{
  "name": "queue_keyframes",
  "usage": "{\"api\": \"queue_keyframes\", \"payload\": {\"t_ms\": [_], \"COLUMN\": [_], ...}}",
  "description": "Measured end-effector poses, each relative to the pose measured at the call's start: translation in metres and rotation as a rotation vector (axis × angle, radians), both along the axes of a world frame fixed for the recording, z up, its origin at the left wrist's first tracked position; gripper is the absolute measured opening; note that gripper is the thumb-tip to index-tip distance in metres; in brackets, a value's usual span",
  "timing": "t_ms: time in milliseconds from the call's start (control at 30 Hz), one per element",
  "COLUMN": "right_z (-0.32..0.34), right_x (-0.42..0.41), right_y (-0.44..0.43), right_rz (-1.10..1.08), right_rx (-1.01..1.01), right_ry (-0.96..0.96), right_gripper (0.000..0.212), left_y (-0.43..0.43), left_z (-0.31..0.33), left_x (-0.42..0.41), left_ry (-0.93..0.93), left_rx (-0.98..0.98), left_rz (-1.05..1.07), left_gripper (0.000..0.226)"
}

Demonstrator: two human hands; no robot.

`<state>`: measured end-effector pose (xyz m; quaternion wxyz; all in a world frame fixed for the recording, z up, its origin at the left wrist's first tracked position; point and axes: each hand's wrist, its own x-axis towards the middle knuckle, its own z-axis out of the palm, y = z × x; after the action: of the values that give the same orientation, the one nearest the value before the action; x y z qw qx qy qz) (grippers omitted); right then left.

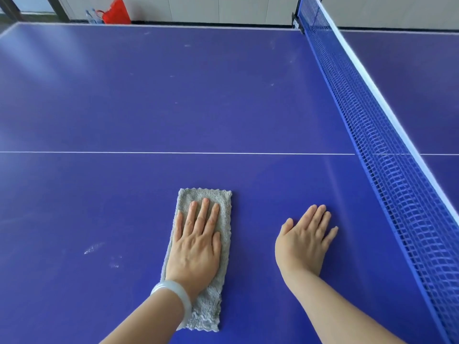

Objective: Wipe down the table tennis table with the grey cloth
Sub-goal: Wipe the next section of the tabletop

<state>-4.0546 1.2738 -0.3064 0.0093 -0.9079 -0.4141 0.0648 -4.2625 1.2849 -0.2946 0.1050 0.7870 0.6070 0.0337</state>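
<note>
Presently, the left hand (196,242) lies flat, fingers straight and close together, pressing on the folded rectangular grey terry cloth (224,212) in the lower centre of the frame. The cloth rests on the blue table tennis table (173,95), below the thin white centre line (149,152). A pale translucent bangle (173,291) sits on the left wrist. The right hand (301,242) rests open and palm down on the bare table, to the right of the cloth and apart from it, holding nothing. The blue mesh net with white top band (372,132) runs down the right side. Whitish smudges (94,248) mark the surface at lower left. Upper left, beyond the table: a red bag (116,12), contents not visible, with clear plastic bottles (93,17) just beside it.
</note>
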Motion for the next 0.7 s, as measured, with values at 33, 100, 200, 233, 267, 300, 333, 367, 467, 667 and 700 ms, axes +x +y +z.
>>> {"api": "queue_keyframes", "payload": {"t_ms": [33, 100, 200, 233, 267, 300, 333, 367, 467, 667, 700], "right_z": [-0.001, -0.002, 0.0, 0.001, 0.002, 0.002, 0.001, 0.0, -0.003, -0.005, -0.004], "right_x": [0.001, 0.004, 0.01, 0.011, 0.011, 0.012, 0.014, 0.015, 0.017, 0.018, 0.018], "right_y": [0.001, 0.008, 0.04, 0.051, 0.059, 0.065, 0.069, 0.07, 0.07, 0.07, 0.07], "right_rz": [0.009, 0.071, 0.14, 0.13, 0.114, 0.096, 0.082, 0.073, 0.073, 0.071, 0.072], "right_rx": [-0.003, -0.005, 0.021, 0.032, 0.042, 0.051, 0.06, 0.074, 0.118, 0.123, 0.126], "right_ry": [-0.009, -0.021, -0.003, 0.01, 0.022, 0.03, 0.034, 0.036, 0.035, 0.03, 0.032], "right_gripper": [0.069, 0.067, 0.065, 0.064, 0.063, 0.061, 0.06, 0.059, 0.057, 0.058, 0.059], "left_y": [0.001, 0.005, 0.022, 0.034, 0.048, 0.063, 0.078, 0.093, 0.131, 0.14, 0.135], "left_z": [0.001, 0.0, -0.003, -0.004, -0.005, -0.006, -0.006, -0.006, -0.004, -0.003, -0.005], "left_x": [0.003, 0.018, 0.057, 0.07, 0.083, 0.094, 0.105, 0.115, 0.142, 0.143, 0.131], "left_ry": [-0.01, 0.001, -0.024, -0.025, -0.018, -0.007, 0.007, 0.021, 0.066, 0.052, 0.039], "left_rx": [-0.001, -0.006, -0.013, -0.015, -0.017, -0.018, -0.019, -0.018, 0.0, 0.017, 0.026], "left_rz": [-0.022, -0.148, -0.327, -0.356, -0.377, -0.387, -0.392, -0.395, -0.427, -0.37, -0.33], "left_gripper": [0.061, 0.06, 0.06, 0.06, 0.06, 0.06, 0.059, 0.059, 0.064, 0.058, 0.057]}}
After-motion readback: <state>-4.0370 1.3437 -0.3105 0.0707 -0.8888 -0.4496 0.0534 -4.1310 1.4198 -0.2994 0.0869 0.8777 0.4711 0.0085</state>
